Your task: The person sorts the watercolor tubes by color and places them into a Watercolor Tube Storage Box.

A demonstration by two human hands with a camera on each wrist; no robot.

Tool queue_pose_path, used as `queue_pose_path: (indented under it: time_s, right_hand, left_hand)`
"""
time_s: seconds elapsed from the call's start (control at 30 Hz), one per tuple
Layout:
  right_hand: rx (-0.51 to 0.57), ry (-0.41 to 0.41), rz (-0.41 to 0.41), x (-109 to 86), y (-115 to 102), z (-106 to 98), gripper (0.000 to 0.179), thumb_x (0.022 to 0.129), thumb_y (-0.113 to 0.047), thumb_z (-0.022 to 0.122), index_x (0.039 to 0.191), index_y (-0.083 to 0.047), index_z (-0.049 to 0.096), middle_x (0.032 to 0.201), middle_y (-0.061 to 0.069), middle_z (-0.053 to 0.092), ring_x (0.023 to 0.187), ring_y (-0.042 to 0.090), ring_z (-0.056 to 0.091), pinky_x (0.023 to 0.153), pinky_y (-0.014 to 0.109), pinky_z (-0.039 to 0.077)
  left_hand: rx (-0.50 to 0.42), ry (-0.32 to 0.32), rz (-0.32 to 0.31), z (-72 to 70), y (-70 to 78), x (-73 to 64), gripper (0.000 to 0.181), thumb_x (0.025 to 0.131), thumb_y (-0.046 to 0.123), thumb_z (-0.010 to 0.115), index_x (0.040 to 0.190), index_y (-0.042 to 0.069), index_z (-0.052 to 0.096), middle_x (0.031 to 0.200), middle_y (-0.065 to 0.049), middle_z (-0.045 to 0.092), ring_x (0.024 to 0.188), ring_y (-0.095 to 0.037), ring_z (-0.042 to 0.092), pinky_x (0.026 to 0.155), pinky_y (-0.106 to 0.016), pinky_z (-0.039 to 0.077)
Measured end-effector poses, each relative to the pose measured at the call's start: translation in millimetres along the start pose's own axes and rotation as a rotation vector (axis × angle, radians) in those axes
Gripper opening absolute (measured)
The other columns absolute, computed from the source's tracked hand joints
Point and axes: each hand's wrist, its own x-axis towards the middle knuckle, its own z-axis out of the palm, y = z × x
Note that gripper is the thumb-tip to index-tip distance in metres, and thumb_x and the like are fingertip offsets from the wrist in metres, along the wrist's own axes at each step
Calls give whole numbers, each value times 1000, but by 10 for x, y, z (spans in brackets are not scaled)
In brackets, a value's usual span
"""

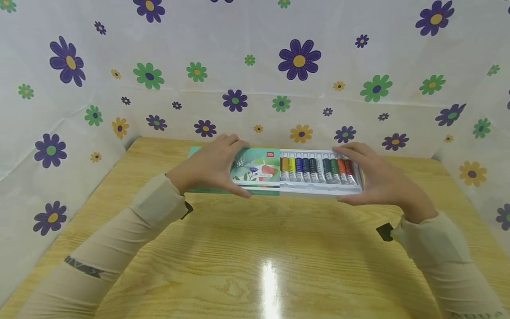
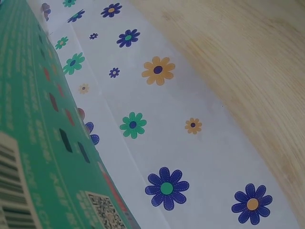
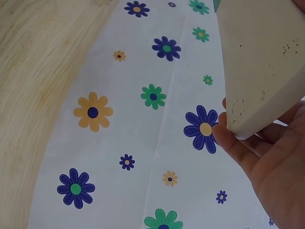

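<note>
In the head view, a green printed paint box sleeve (image 1: 259,166) is gripped by my left hand (image 1: 211,166), thumb along the near edge and fingers over the far edge. From its right end sticks out a white tray (image 1: 311,189) with a row of colored paint tubes (image 1: 306,168). My right hand (image 1: 378,179) holds the tray's right end between thumb and fingers. The left wrist view shows the sleeve's green underside (image 2: 43,124), with a barcode and a QR code. The tray's pale, speckled underside (image 3: 262,62) appears in the right wrist view, fingers around its corner.
A glossy wooden table (image 1: 239,248) spreads beneath the hands, with a bright light reflection near the front. White cloth (image 1: 247,40) printed with purple, green and orange flowers walls off the back and both sides.
</note>
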Motion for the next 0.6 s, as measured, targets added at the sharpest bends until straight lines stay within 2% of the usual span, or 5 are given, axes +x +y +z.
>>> queue_pose_path:
  time_s: [0.6]
  right_hand:
    - [-11, -5, 8, 13, -4, 27, 91, 62, -32, 86, 138, -5, 42, 134, 13, 41, 111, 28, 44, 90, 52, 44]
  left_hand:
    - [2, -10, -19, 10, 21, 6, 107, 54, 73, 73, 134, 7, 45, 119, -6, 53, 99, -20, 46, 86, -36, 44]
